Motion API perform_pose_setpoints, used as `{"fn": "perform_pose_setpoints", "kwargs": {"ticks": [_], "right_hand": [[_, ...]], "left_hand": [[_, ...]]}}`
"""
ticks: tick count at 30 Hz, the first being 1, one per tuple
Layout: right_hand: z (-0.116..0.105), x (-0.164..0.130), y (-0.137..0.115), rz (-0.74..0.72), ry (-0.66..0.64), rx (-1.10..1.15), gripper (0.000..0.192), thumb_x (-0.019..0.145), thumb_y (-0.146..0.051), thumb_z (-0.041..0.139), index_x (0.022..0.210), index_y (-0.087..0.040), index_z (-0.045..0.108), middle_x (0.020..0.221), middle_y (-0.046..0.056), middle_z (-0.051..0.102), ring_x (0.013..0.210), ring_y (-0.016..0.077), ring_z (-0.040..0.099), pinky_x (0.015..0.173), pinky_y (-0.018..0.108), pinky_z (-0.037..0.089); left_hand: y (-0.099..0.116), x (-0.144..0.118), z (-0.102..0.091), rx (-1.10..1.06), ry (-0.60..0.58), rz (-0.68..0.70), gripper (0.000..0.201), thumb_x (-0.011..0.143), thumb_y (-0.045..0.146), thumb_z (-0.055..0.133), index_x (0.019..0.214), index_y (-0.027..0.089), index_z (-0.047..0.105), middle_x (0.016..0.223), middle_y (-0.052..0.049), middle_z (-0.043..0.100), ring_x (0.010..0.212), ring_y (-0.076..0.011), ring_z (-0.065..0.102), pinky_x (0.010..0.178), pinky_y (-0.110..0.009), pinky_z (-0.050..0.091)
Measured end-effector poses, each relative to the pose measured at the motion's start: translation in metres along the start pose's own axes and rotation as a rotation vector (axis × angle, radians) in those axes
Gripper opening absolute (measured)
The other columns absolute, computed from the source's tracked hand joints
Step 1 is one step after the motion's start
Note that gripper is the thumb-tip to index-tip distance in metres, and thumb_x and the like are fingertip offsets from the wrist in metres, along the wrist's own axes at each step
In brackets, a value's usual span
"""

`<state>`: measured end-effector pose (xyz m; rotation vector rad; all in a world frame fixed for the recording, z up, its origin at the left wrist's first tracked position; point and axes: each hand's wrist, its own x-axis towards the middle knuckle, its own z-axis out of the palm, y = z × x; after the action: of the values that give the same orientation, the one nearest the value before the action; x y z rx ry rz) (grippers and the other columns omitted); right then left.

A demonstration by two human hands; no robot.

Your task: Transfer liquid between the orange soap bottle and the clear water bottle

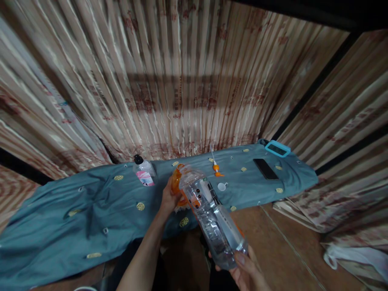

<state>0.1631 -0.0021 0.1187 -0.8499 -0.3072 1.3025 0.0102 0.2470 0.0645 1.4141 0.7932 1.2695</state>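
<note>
A tabletop (91, 210) draped in a teal cloth with small yellow embroidered motifs runs across the view, its near edge falling away toward the brown floor. Toward the back edge stands a small clear bottle with a black cap and pink label (143, 171), close to the striped curtain (182, 81) that walls off the far side. The left stretch of the cloth is bare and gives wide room.

The left hand (169, 198) is closed around an orange piece (176, 184) at the upper end of a large clear plastic bottle (212, 218). The bottle lies tilted in the air above the near edge of the tabletop, its top pointing up and away, its base low and near the person. Its walls are transparent and crinkled, with a printed label in black and white and hints of orange behind. The right hand (245, 270) grips the base from below, thumb pressed on the side.

Just beyond the bottle's top, a small white cap (222, 186) rests on the cloth, and behind it an orange-and-white nozzle piece (216, 167). Further right lies a black phone (265, 168), and at the far right corner a light-blue-framed device (277, 148) sits right on the edge. Right of the tabletop, folded curtain fabric crowds the floor.
</note>
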Motion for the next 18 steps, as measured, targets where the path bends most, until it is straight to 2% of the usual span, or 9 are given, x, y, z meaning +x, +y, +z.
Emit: {"fn": "perform_pose_setpoints", "kwargs": {"ticks": [6, 9, 12, 18], "right_hand": [[-0.0014, 0.0011, 0.0006, -0.025, 0.02, -0.033, 0.04, 0.068, -0.042, 0.087, 0.104, -0.029, 0.077, 0.086, 0.006, 0.084, 0.088, 0.0336, 0.077, 0.075, 0.048, 0.063], [-0.0011, 0.0017, 0.0013, -0.016, 0.024, -0.043, 0.047, 0.067, -0.044, 0.087, 0.109, -0.028, 0.075, 0.086, 0.006, 0.084, 0.088, 0.0337, 0.077, 0.075, 0.048, 0.062], [-0.001, 0.0015, 0.001, -0.003, 0.032, -0.048, 0.055, 0.064, -0.044, 0.089, 0.113, -0.026, 0.073, 0.086, 0.007, 0.084, 0.087, 0.0343, 0.077, 0.074, 0.048, 0.062], [0.0011, -0.0018, -0.0037, 0.0, 0.05, -0.052, 0.051, 0.066, -0.041, 0.089, 0.111, -0.024, 0.073, 0.085, 0.008, 0.084, 0.08, 0.0321, 0.078, 0.069, 0.046, 0.063]], "left_hand": [[-0.0061, -0.0001, 0.0007, -0.041, -0.01, 0.014, 0.078, 0.06, 0.059, 0.082, 0.123, 0.02, 0.057, 0.114, -0.009, 0.071, 0.106, -0.0266, 0.067, 0.093, -0.038, 0.055], [-0.0077, 0.0001, 0.0002, -0.04, -0.021, 0.02, 0.078, 0.062, 0.06, 0.08, 0.124, 0.018, 0.057, 0.116, -0.011, 0.07, 0.108, -0.0271, 0.066, 0.092, -0.038, 0.055], [-0.008, 0.0002, 0.0002, -0.017, -0.004, -0.003, 0.077, 0.062, 0.057, 0.082, 0.124, 0.018, 0.058, 0.115, -0.011, 0.07, 0.109, -0.0276, 0.066, 0.092, -0.038, 0.055], [-0.0069, -0.0002, 0.0003, -0.033, 0.036, -0.01, 0.075, 0.056, 0.05, 0.086, 0.119, 0.019, 0.061, 0.11, -0.008, 0.072, 0.102, -0.0256, 0.068, 0.091, -0.037, 0.056]]}}
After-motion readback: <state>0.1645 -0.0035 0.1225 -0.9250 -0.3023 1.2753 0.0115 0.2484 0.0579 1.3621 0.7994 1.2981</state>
